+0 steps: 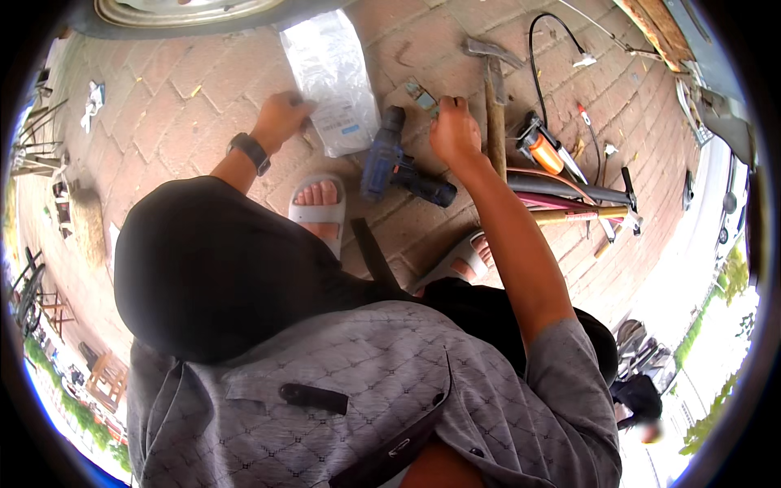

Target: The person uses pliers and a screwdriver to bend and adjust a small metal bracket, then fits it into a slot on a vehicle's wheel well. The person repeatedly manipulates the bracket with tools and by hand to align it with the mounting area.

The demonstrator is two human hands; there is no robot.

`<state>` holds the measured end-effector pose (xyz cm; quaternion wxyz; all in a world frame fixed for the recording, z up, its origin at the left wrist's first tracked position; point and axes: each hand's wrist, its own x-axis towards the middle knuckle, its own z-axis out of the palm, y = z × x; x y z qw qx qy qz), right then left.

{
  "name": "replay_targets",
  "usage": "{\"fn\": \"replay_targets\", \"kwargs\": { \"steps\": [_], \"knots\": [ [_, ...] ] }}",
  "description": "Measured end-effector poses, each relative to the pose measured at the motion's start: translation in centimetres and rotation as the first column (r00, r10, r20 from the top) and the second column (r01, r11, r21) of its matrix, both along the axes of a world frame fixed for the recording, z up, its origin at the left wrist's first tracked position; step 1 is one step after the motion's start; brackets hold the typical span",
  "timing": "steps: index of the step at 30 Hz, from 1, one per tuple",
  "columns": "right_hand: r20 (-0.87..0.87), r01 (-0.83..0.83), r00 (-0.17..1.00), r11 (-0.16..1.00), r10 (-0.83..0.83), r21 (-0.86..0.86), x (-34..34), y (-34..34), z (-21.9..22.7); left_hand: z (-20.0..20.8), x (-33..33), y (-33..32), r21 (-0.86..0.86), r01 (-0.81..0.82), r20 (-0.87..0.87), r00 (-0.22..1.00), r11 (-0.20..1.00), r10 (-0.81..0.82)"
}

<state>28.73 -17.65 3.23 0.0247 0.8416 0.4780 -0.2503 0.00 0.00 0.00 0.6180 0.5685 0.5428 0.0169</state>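
My left hand [282, 120], with a dark watch on its wrist, is closed at the left edge of a clear plastic bag [335, 77]. The bag lies on the brick paving and bears a white label. My right hand [455, 134] is closed, its fingers curled; what they hold is hidden. A small greenish flat piece [421, 94] lies against or just beside its fingertips; I cannot tell if they touch. Between my hands a blue and black cordless drill [382, 163] lies on its side, its battery toward my right foot.
A hammer [495, 106] with a wooden handle lies right of my right hand. Beyond it are an orange and black tool [543, 153], a black cable [533, 49] and a hand pump [586, 195]. A wheel [187, 12] stands at the far edge. My sandalled feet are close to the drill.
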Motion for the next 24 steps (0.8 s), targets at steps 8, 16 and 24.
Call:
{"fn": "replay_targets", "kwargs": {
  "steps": [8,16,24],
  "knots": [
    [0.019,0.034,0.999,0.999,-0.033,-0.019,0.6,0.1,-1.8,3.2,-1.0,0.8,-0.066,0.012,-0.037,0.999,0.998,-0.015],
    [-0.619,0.136,0.782,0.989,-0.067,0.065,3.3,2.6,5.8,12.2,2.6,4.6,0.073,0.363,0.099,0.924,0.929,-0.369],
    [-0.722,0.112,0.692,0.989,-0.006,0.099,4.5,4.9,23.0,24.5,12.0,4.7,0.593,0.608,0.159,0.554,0.528,-0.817]
  ]
}}
